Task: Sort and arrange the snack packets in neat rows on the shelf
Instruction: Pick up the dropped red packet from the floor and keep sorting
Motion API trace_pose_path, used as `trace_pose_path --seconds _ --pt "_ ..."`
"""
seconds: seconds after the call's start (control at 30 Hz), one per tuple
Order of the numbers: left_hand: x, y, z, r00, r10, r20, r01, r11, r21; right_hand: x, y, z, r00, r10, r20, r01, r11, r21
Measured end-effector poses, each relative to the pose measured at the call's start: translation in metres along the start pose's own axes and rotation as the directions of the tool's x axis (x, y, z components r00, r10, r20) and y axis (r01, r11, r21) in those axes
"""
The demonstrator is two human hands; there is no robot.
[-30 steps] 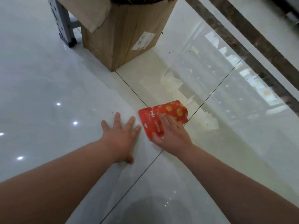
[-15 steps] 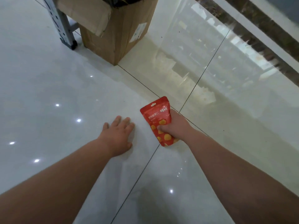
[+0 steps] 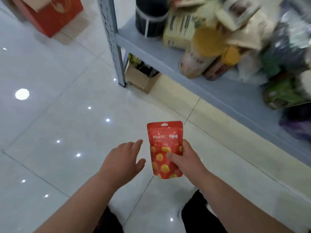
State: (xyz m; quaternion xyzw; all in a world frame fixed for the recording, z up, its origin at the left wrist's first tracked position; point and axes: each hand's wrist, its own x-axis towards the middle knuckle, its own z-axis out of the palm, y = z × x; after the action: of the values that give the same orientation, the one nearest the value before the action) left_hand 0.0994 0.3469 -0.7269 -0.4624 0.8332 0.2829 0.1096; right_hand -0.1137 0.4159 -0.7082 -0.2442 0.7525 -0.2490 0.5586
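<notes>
Checking head view: our right hand (image 3: 186, 162) now pinches the red snack packet (image 3: 165, 148), thumb in front and fingers behind, upright in the air above the floor (image 3: 67, 115). A second ago it lay flat on the tiles. Our left hand (image 3: 122, 162) is off the floor, fingers spread, empty. Pickup looks done, shelving is next. Count: one packet held, two hands, one shelf (image 3: 218, 91); its pile (image 3: 210, 39) is too blurred to count.

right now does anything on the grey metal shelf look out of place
The cream, yellow and green packets on the grey metal shelf lie heaped and tilted, not in rows. The right hand holds a red yellow-dotted pouch.
</notes>
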Motion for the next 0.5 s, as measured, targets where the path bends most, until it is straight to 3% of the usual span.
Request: trace_pose_path --seconds 0.23,0.4,0.5 --pt "-0.157 0.070 -0.257 0.978 0.183 -0.100 -0.159 0.964 0.211 -0.243 -0.173 -0.052 0.990 -0.058 -0.125 0.073 0.990 0.119" --pt "-0.211 0.141 -0.391 0.934 0.320 -0.158 -0.254 0.907 0.336 -0.353 -0.260 -0.099 0.949 -0.216 -0.229 0.269 0.936 0.228" --pt "-0.221 0.186 -0.446 0.882 0.391 -0.264 -0.286 0.888 0.361 -0.392 -0.298 -0.133 0.897 -0.333 -0.291 0.407 0.879 0.248"
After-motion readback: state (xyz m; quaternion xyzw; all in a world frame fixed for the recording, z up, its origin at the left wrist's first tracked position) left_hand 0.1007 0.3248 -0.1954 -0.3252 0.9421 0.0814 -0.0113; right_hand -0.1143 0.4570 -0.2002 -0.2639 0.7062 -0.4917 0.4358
